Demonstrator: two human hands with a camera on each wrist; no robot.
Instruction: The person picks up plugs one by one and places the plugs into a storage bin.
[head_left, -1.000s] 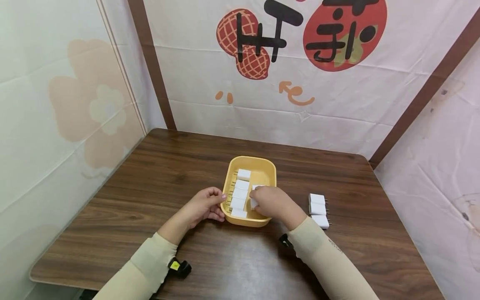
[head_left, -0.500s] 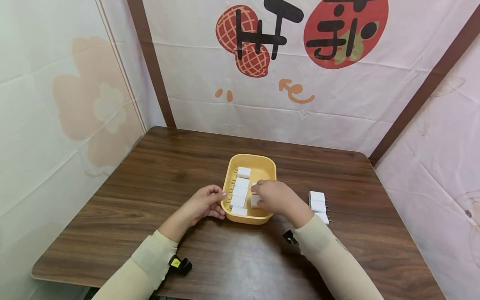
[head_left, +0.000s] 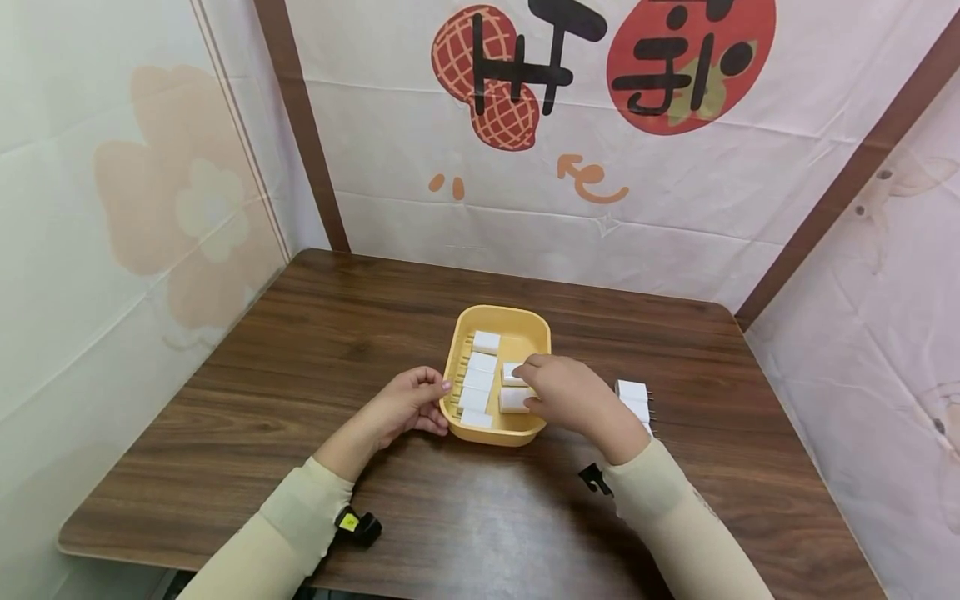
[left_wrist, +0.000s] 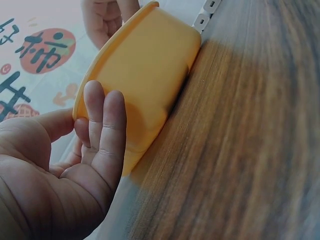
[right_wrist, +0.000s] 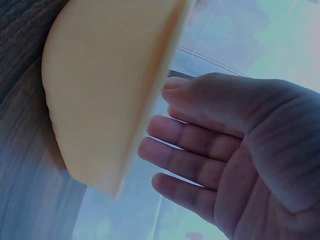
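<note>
A yellow tray (head_left: 501, 311) sits mid-table with white plug chargers in two rows. The left row (head_left: 478, 380) holds several; the right row holds two, one (head_left: 513, 372) behind another (head_left: 514, 401). My left hand (head_left: 408, 406) holds the tray's left rim, thumb on top and fingers against the outer wall (left_wrist: 145, 75). My right hand (head_left: 561, 392) hovers at the tray's right side, its fingertips (head_left: 525, 367) beside the right row. In the right wrist view that hand (right_wrist: 225, 155) is spread and holds nothing, next to the tray wall (right_wrist: 100, 85).
Loose white chargers (head_left: 633, 392) lie on the brown wooden table (head_left: 300, 367) just right of my right hand, partly hidden by it. Fabric-covered walls close the table in on the left, back and right.
My right hand let go of the charger it held in the tray's right row and drew slightly right and away. The left hand stayed on the rim.
</note>
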